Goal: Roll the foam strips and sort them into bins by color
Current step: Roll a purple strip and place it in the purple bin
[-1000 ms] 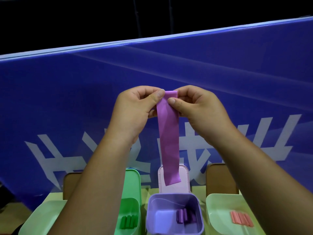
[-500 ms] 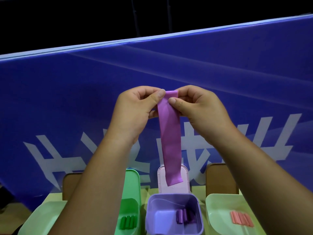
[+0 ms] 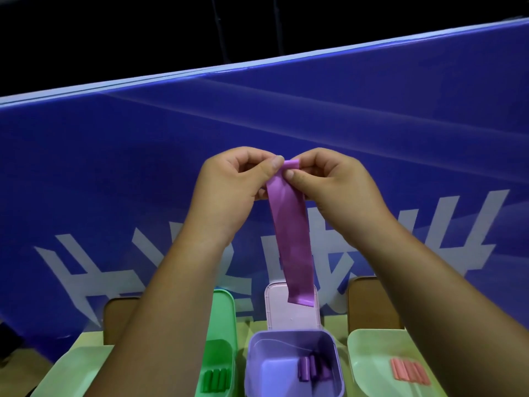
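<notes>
Pinching the top end of the purple foam strip (image 3: pixel 292 242) from either side: left hand (image 3: pixel 232 193) with thumb against curled fingers, right hand (image 3: pixel 337 190) likewise, thumb tips close together. Top end curled over into a small tight roll between the fingertips. Below the hands, hanging free and slightly slanted, lower end dangling in front of the pale pink lid (image 3: pixel 292 318). Directly beneath the hands, open purple bin (image 3: pixel 252 368) with a few purple rolls (image 3: pixel 312 369) toward its right wall. Beneath the left hand, beside the forearm, green bin (image 3: pixel 226 319) with green rolls (image 3: pixel 216 379) side by side. Down and outward from the right hand, pale green tray (image 3: pixel 369 351) with pink rolls (image 3: pixel 409 375) lying flat. Down and outward from the left hand, second pale green tray (image 3: pixel 71 368), partly hidden by the forearm. Behind both hands, blue panel (image 3: pixel 114 167) with white characters. Under the bins, yellow-green surface (image 3: pixel 254 326).
</notes>
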### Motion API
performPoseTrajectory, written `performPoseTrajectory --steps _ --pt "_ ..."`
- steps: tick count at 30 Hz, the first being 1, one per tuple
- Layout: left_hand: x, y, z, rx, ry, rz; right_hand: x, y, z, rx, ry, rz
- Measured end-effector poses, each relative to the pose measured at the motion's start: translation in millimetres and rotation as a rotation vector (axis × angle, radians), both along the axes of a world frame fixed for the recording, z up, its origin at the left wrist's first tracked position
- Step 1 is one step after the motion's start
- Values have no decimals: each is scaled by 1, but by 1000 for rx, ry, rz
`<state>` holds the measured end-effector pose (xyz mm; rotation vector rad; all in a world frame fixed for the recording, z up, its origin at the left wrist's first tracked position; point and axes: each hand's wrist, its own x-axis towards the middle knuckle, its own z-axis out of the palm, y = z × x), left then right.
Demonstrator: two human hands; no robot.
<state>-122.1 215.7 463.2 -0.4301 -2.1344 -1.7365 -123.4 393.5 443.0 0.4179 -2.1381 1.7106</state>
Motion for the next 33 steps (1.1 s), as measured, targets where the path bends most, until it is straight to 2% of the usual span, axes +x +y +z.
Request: performPoseTrajectory --steps 6,15,23,33 --pt "-4 3 -1 -72 47 56 -3 3 -1 -110 -70 63" --pt "-1 8 -5 -111 57 65 -4 4 -6 -384 -265 226" --pt "2 6 -8 -118 50 100 4 6 -7 -263 -189 208" --pt "7 -4 -8 -56 5 -10 13 4 -10 -206 -135 152"
